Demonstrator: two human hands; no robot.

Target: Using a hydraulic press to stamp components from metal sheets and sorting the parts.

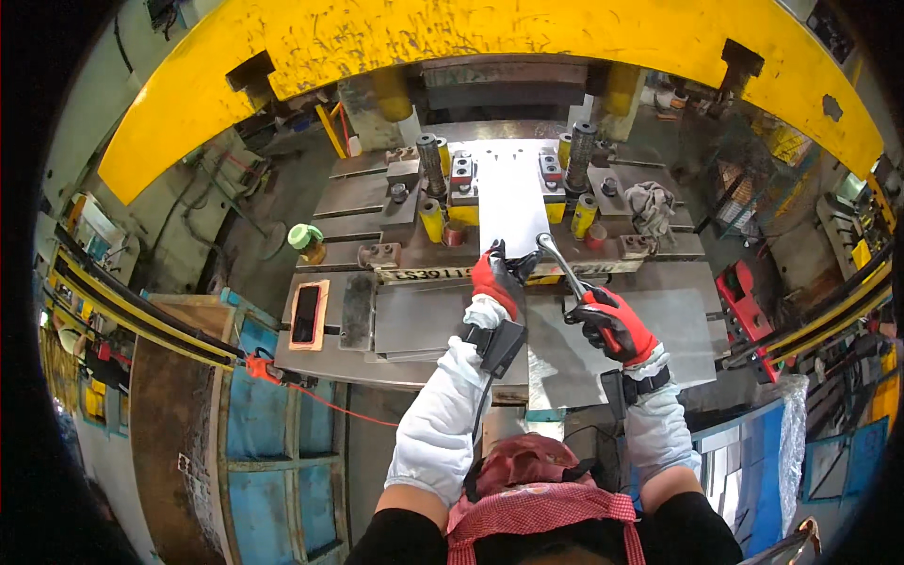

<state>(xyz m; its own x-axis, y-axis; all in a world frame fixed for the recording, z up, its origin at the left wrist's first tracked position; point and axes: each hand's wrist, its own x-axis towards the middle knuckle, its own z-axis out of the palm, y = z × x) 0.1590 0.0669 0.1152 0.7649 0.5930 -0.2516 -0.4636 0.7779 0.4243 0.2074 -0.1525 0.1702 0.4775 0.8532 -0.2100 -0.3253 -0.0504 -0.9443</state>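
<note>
A bright, flat metal sheet (510, 202) lies in the middle of the press die, its near end sticking out toward me. My left hand (501, 277), in a red and black glove, is closed on that near end. In my right hand (614, 325), gloved alike, is a ratchet wrench (563, 264) with a round steel head and a red grip. The fingers are wrapped round the grip, and the wrench head rests by the sheet's near right corner. Both forearms have white sleeves.
Guide posts (582, 155) and yellow cylinders (584, 217) flank the sheet. Overhead spans a yellow press beam (527, 33). Flat plates (640, 320) lie nearer me. A phone (306, 313), a green-capped bottle (304, 240) and a grey rag (652, 207) sit about the bed.
</note>
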